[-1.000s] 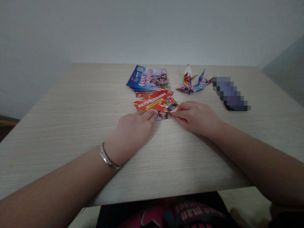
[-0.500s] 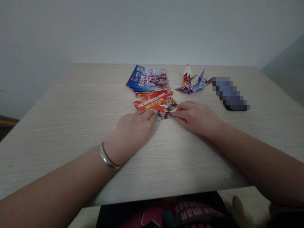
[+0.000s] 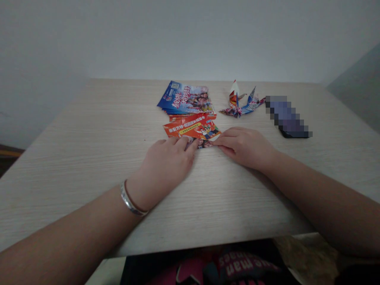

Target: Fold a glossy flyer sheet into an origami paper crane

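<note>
head view: on the table (image 3: pixel 89 138), the orange leaflet (image 3: pixel 190 127) lies with its near edge folded up, just near of a fanned leaflet stack (image 3: pixel 185 99). the left hand (image 3: pixel 168 162) presses its fingers over the fold's left part; whether its thumb pinches i cannot tell. the right hand (image 3: pixel 246 148) pinches the leaflet's right end. folded paper shapes (image 3: pixel 237 111) and a blurred phone (image 3: pixel 287 116) lie far right.

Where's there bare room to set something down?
Bare tabletop lies between the flyer stack, left forearm and left edge, save a speck. Another patch lies between that forearm and the right forearm, nearer than the orange sheet; a third between the dark object and right edge. Crowded: sheet, stack, folded paper figures and object cluster together.
</note>
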Demonstrator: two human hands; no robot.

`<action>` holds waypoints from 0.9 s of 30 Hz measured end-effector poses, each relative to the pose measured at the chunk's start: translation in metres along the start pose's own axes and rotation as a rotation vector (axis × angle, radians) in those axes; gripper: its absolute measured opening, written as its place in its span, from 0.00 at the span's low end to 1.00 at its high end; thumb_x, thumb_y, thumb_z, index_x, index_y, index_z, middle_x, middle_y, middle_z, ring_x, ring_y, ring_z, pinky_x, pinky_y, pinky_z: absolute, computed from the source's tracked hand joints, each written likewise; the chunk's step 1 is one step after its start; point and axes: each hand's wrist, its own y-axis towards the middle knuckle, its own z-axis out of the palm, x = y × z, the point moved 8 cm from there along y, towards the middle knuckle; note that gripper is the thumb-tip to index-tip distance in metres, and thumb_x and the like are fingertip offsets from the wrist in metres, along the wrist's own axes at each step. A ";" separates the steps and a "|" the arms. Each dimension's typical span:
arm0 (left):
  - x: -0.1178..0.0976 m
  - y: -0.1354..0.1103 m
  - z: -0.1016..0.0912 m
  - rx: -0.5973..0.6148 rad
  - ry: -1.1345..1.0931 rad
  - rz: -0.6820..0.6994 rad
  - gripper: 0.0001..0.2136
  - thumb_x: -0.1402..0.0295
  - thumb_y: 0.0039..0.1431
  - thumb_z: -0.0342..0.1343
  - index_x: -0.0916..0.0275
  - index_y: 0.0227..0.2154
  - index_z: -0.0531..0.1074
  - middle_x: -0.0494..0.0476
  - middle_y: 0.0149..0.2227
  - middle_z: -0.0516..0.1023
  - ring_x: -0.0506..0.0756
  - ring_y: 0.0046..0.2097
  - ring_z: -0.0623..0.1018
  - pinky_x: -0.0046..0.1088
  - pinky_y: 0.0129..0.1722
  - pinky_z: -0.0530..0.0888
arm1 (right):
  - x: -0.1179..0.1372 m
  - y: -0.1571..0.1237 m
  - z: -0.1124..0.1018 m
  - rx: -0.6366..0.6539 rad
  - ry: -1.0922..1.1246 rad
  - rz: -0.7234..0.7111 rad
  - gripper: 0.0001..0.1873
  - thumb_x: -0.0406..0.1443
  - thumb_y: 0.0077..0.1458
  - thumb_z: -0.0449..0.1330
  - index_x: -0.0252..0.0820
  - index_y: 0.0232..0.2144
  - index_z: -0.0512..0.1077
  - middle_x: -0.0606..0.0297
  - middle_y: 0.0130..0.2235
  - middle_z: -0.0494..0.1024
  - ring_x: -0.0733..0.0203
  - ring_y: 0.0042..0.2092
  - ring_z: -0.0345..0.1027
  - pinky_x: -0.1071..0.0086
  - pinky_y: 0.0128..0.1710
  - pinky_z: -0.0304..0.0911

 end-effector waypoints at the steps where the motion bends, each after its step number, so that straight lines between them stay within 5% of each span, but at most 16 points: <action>1: 0.000 0.000 0.000 -0.003 0.002 0.001 0.20 0.68 0.71 0.48 0.62 0.63 0.68 0.64 0.54 0.78 0.65 0.48 0.81 0.42 0.39 0.79 | 0.000 0.000 0.000 -0.005 0.003 -0.006 0.13 0.32 0.65 0.57 0.42 0.45 0.82 0.57 0.42 0.85 0.55 0.43 0.77 0.65 0.42 0.68; 12: 0.000 0.001 -0.001 0.019 -0.012 -0.026 0.19 0.67 0.72 0.46 0.62 0.61 0.71 0.62 0.52 0.79 0.64 0.47 0.80 0.41 0.38 0.78 | -0.001 0.001 0.002 -0.020 0.020 -0.034 0.14 0.31 0.64 0.56 0.40 0.43 0.83 0.57 0.42 0.84 0.53 0.43 0.77 0.62 0.43 0.69; 20: -0.004 0.000 0.000 -0.153 -0.053 0.044 0.19 0.67 0.70 0.48 0.68 0.58 0.73 0.67 0.52 0.78 0.66 0.52 0.77 0.46 0.51 0.75 | 0.001 0.001 0.003 -0.002 0.012 -0.039 0.14 0.31 0.64 0.56 0.40 0.43 0.83 0.57 0.42 0.84 0.54 0.43 0.77 0.63 0.44 0.70; 27: -0.008 0.000 0.008 -0.062 -0.168 0.068 0.28 0.58 0.71 0.47 0.76 0.64 0.65 0.75 0.59 0.72 0.69 0.59 0.72 0.47 0.57 0.74 | 0.001 0.002 0.000 -0.005 0.033 -0.027 0.15 0.32 0.65 0.56 0.40 0.45 0.82 0.57 0.44 0.84 0.54 0.45 0.77 0.63 0.46 0.69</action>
